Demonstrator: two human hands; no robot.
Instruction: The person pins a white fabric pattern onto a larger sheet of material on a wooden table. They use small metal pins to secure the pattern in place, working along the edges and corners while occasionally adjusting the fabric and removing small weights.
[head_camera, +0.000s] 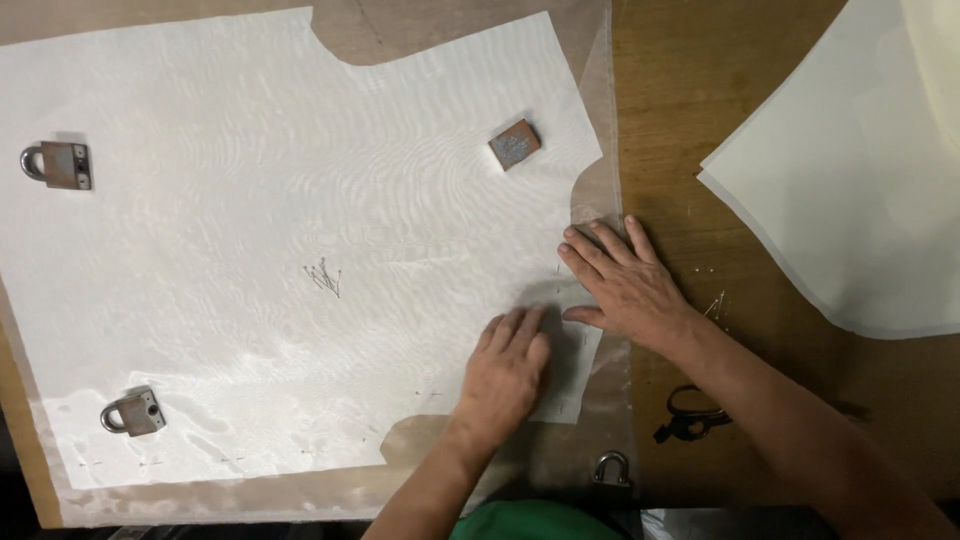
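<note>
We have the broad brown wooden table (700, 90) under a sheer translucent fabric layer (600, 120), and on it the large white paper pattern piece (250, 250), held by three metal padlock-shaped weights (58, 165) and one small square block (514, 144). We judge this a smoothing step; the next move calls for even pressure (no creasing). Our left hand (505, 375) and right hand (625, 285) lie flat, fingers (600, 250) spread, gripping nothing, pressing the pattern's right edge directly beneath them.
</note>
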